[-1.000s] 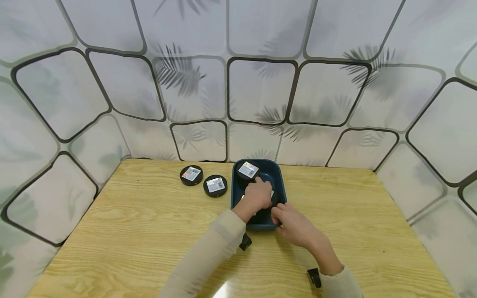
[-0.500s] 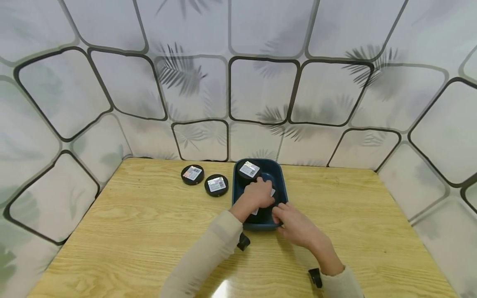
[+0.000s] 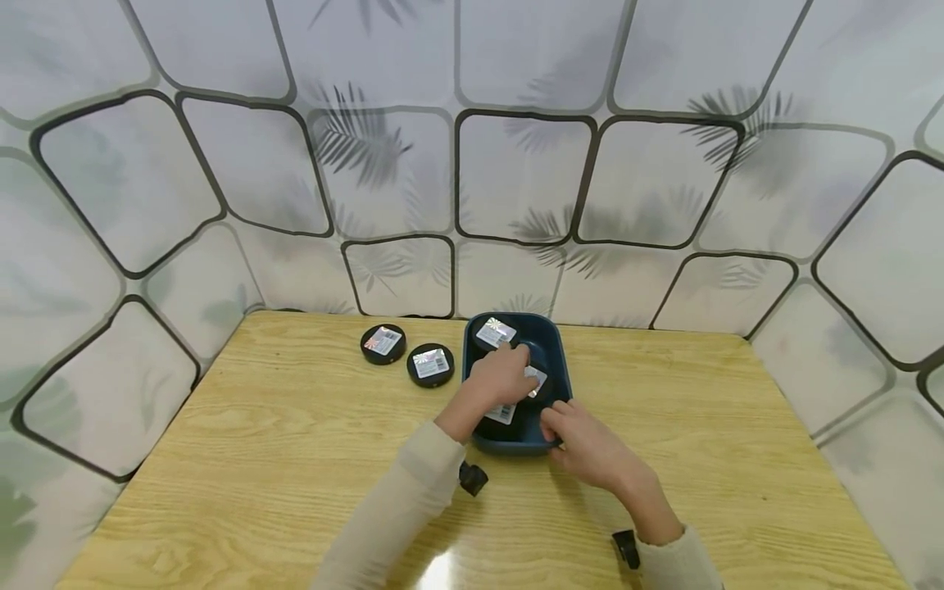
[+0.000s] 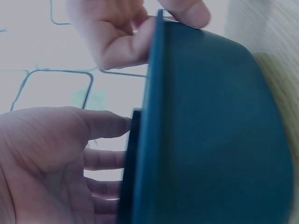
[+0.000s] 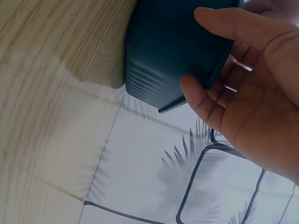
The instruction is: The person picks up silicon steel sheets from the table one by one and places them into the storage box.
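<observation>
A dark blue plastic bin [image 3: 562,360] stands at the back middle of the table, holding several black round pieces with shiny labels. My left hand [image 3: 497,378] reaches into it from the left. Its fingertips are right at the middle black piece [image 3: 542,387]; the front black piece [image 3: 503,419] lies beside the wrist. In the left wrist view, the thumb and straight fingers of that hand [image 4: 56,158] point down behind a black edge [image 4: 128,186] rising above the rim. My right hand [image 3: 590,442] grips the bin's near right corner, thumb against the outer wall in the right wrist view.
Two more labelled black round pieces, one farther left [image 3: 383,344] and one nearer the bin [image 3: 431,365], lie on the wooden table [image 3: 280,459]. Another black piece [image 3: 496,334] sits high at the bin's back left. Patterned fabric walls [image 3: 398,188] enclose the table behind and at the sides.
My left hand has shifted slightly left inside the bin, uncovering more of the middle and front pieces' labels. The right hand keeps its grip on the corner.
</observation>
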### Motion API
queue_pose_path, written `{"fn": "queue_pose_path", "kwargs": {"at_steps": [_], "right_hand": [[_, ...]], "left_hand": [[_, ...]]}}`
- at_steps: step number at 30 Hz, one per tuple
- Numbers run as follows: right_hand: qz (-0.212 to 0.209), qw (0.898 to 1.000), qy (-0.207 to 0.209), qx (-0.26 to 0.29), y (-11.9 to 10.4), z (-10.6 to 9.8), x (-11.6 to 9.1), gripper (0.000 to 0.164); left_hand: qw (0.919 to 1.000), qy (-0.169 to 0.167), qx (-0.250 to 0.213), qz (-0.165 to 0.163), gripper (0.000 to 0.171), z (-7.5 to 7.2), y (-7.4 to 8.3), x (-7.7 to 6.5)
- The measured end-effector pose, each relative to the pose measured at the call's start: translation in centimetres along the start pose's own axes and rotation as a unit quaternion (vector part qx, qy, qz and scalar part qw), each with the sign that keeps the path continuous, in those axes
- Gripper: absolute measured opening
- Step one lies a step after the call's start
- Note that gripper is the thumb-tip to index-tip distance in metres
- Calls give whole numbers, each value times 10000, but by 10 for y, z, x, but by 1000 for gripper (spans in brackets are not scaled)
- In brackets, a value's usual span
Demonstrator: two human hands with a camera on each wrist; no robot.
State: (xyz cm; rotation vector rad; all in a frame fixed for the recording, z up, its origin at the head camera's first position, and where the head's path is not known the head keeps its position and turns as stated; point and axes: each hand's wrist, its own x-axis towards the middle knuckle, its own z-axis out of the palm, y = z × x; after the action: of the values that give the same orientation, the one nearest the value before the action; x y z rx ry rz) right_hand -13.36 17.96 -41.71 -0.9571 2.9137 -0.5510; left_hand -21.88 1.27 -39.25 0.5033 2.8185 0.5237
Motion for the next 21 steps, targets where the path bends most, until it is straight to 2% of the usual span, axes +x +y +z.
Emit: {"fn": "queue_pose_path", "kwargs": {"at_steps": [6,12,16,21], "right_hand": [[-15,10000,4,2,-1,0,0,35],[4,10000,49,28,-1,0,0,36],[64,10000,41,32,0,1,0,36],[33,10000,75,41,1,2,1,36]], "left_hand": [[9985,386,-301,254,28,-14,-5,-15],[9918,984,-708,409,24,-23,-20,-27],[9848,1389,-1024,204,23,-27,-35,-39],[9737,1807,-1382,-119,25,-30,-60,-49]]}}
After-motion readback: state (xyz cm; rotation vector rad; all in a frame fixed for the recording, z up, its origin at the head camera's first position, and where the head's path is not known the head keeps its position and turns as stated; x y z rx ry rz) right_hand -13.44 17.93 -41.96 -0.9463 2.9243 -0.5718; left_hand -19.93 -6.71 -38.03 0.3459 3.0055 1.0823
